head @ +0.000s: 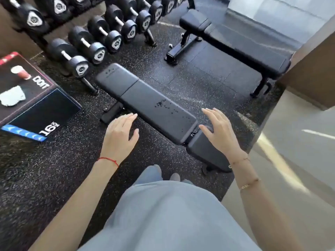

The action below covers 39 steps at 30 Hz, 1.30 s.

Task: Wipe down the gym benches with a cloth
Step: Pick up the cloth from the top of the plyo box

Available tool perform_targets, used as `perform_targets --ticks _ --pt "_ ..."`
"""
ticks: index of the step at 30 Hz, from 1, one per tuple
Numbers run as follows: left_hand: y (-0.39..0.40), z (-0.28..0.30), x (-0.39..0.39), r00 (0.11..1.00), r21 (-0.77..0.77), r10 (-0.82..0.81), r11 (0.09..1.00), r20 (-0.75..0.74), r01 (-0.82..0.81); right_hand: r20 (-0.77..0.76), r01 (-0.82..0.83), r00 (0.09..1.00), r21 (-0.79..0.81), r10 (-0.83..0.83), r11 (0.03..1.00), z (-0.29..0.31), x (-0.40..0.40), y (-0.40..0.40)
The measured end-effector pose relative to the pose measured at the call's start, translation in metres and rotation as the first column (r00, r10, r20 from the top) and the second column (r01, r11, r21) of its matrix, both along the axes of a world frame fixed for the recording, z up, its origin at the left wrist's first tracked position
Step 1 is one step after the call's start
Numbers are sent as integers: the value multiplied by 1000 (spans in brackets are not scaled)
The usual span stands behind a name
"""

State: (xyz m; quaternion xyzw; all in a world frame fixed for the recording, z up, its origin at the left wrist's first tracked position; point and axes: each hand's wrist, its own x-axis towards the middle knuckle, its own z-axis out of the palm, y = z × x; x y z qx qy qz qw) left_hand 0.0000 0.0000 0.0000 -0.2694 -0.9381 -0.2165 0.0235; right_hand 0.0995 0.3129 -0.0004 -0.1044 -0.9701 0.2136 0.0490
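A black padded bench runs diagonally across the speckled floor in front of me, with dark specks scattered on its middle pad. A second black bench stands farther back at the right. A white cloth lies on a black plyo box at the left, beside a red cup. My left hand hovers empty with relaxed fingers by the near bench's left side. My right hand is spread over the bench's near end pad, holding nothing.
A rack of black dumbbells lines the back left, just behind the near bench's head. A brown wall corner and pale floor lie to the right. Rubber floor separates the two benches.
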Motion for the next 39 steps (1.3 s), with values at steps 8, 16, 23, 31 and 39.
perform_targets --ticks 8,16,23,31,39 --pt "-74 -10 4 965 38 261 964 16 -261 52 -267 962 -36 269 963 -4 -74 -74" --pt "-204 -17 -32 859 46 512 858 22 -512 79 -506 858 -38 508 862 -19 -193 -201" --pt "-344 -4 -78 744 -5 668 744 -10 -669 44 -647 758 -73 651 759 -21 -299 -361" --pt "-450 4 -139 679 -47 734 679 7 -733 31 -734 671 -118 741 669 -25 -389 -490" --pt "-526 -15 -264 627 -54 778 628 44 -776 46 -773 622 -123 782 623 -49 -521 -571"
